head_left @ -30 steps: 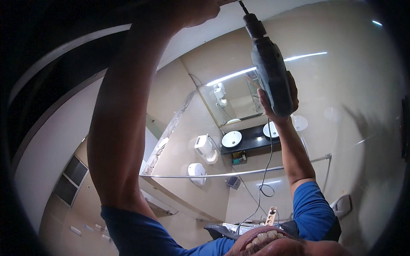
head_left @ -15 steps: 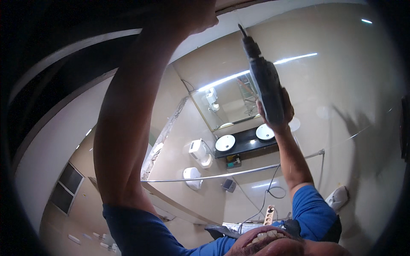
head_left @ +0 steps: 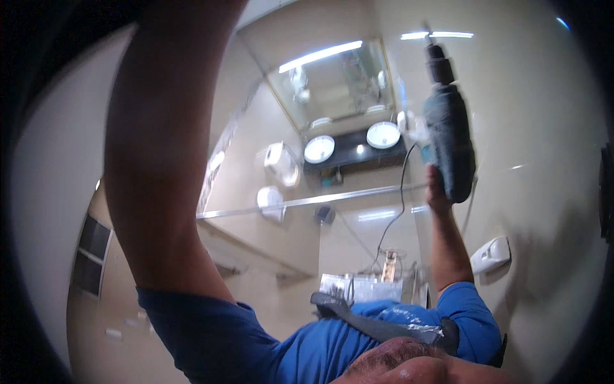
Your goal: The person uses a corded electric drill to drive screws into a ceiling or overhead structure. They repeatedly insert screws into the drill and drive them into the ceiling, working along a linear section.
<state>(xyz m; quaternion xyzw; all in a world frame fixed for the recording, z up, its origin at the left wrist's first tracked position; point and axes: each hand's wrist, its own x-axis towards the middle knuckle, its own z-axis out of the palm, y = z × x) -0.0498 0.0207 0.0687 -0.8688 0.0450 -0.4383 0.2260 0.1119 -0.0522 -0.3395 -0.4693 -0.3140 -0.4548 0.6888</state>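
A dark power drill (head_left: 450,137) stands nearly upright at the right, with a bit (head_left: 427,31) pointing up from its chuck. My right hand (head_left: 437,191) is closed around its lower part, though the tool hides most of the fingers. From beside the drill a dark cable (head_left: 403,185) hangs down toward a power strip (head_left: 389,265). My left forearm (head_left: 169,96) reaches steeply up past the top edge, so the hand at its end is out of the picture.
A metal rail (head_left: 320,200) crosses behind my arms. Beyond it are two white basins (head_left: 319,149) on a black counter (head_left: 352,157), below a mirror (head_left: 339,83). White dispensers hang on the left wall, and another dispenser (head_left: 491,254) is at the right.
The drill has shifted right in the picture with my right hand, and its bit stands more upright. My left hand has passed out of view at the top. The whole view has tilted.
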